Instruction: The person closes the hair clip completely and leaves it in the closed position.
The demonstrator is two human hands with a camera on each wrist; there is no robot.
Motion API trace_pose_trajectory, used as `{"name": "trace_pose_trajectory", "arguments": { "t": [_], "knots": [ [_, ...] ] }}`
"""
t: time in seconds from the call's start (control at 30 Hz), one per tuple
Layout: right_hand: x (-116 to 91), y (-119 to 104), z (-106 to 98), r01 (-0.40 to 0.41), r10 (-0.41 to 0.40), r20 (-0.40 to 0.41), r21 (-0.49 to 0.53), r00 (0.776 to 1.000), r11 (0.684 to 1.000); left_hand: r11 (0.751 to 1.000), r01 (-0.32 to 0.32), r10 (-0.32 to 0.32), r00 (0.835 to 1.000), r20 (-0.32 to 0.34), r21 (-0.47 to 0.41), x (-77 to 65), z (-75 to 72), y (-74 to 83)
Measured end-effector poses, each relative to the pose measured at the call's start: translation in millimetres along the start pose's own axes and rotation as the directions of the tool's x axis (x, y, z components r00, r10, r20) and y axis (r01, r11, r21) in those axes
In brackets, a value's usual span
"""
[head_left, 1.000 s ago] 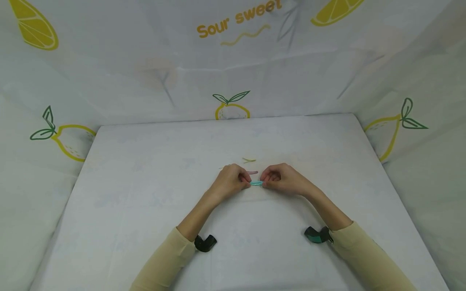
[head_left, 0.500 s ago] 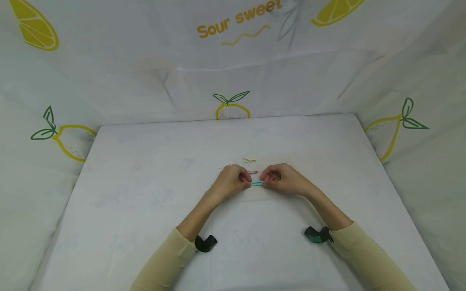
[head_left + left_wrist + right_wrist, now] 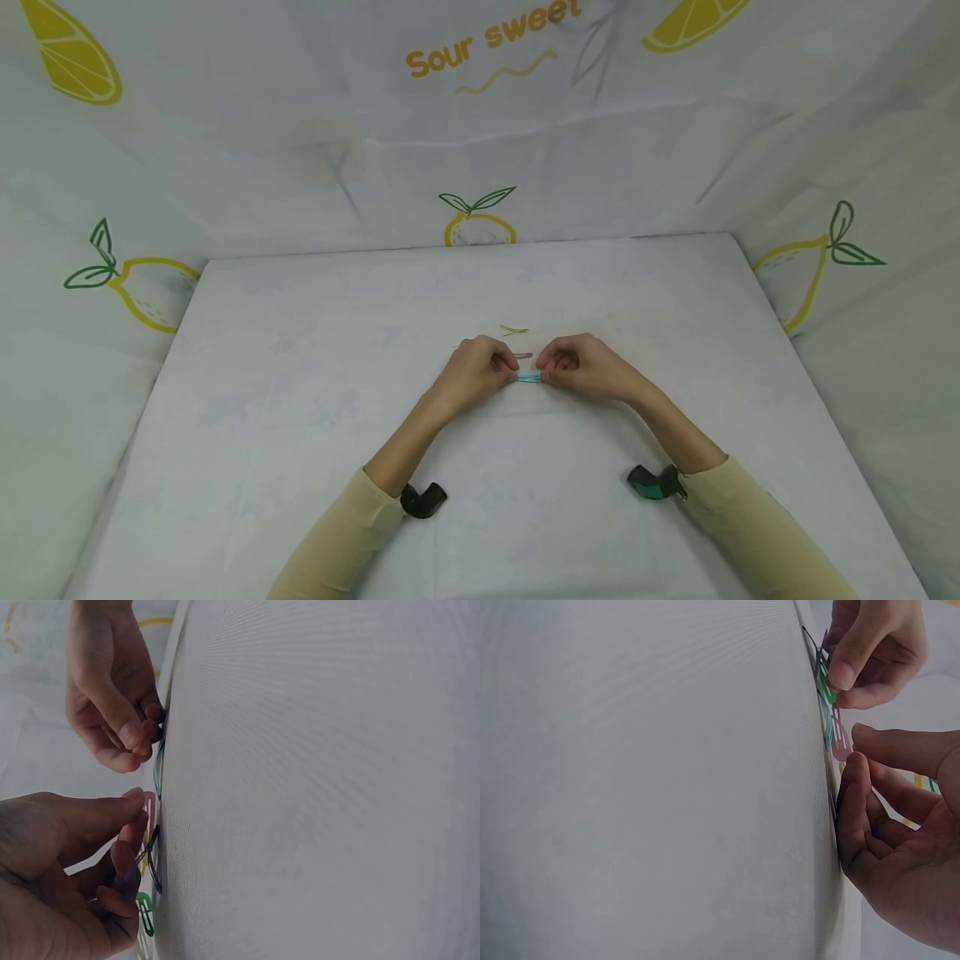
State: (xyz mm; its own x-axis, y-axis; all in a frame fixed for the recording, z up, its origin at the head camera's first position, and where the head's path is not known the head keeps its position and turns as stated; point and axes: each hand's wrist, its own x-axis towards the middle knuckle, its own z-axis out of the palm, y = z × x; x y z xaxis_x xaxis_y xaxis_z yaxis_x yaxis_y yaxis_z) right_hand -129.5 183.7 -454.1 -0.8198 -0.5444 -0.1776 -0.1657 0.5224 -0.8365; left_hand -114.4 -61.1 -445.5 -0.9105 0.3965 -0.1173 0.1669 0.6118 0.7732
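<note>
A turquoise snap hair clip [image 3: 529, 377] lies low on the white table between the two hands. My left hand [image 3: 474, 367] has thumb and forefinger at its left end; the fingers of my right hand [image 3: 588, 367] pinch around its right end. In the left wrist view, the turquoise clip [image 3: 158, 772] spans the gap between the hands. A dark blue hair clip [image 3: 155, 874] sits under the left fingers, hidden from above. Beyond the hands are a pink hair clip [image 3: 841, 742] and a green hair clip [image 3: 145, 913]. The exact finger contact is hard to see.
A yellow-green hair clip [image 3: 514, 330] lies farther back than the hands. Dark curved wrist devices [image 3: 423, 501] show beside both sleeves. A white cloth [image 3: 300, 183] printed with lemons surrounds the table at the back and sides.
Both hands keep nearly the same place and posture around the turquoise hair clip. The view itself shifts very slightly.
</note>
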Motion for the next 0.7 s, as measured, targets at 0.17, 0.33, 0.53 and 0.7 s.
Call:
{"name": "trace_pose_trajectory", "arguments": {
  "t": [0.17, 0.33, 0.53, 0.7],
  "knots": [
    [1, -1, 0, 0.01, -0.011, -0.02, -0.01, 1.0, 1.0, 1.0, 0.011, -0.01, 1.0, -0.023, 0.005, 0.9, -0.5, -0.1],
    [4, -2, -1, 0.006, -0.007, -0.046, -0.019, 0.999, 1.0, 1.0, 0.006, -0.006, 0.999, -0.037, 0.008, 2.9, -2.8, -1.9],
    [8, -1, -1, 0.011, -0.012, -0.088, -0.01, 0.996, 1.0, 1.0, -0.004, 0.005, 0.999, -0.043, 0.012, 5.5, -5.3, -2.2],
    [11, 0, -2, 0.0, -0.002, -0.098, -0.02, 0.995, 1.0, 1.0, 0.011, -0.01, 0.998, -0.058, 0.023, 8.5, -8.1, -1.8]
  ]
}}
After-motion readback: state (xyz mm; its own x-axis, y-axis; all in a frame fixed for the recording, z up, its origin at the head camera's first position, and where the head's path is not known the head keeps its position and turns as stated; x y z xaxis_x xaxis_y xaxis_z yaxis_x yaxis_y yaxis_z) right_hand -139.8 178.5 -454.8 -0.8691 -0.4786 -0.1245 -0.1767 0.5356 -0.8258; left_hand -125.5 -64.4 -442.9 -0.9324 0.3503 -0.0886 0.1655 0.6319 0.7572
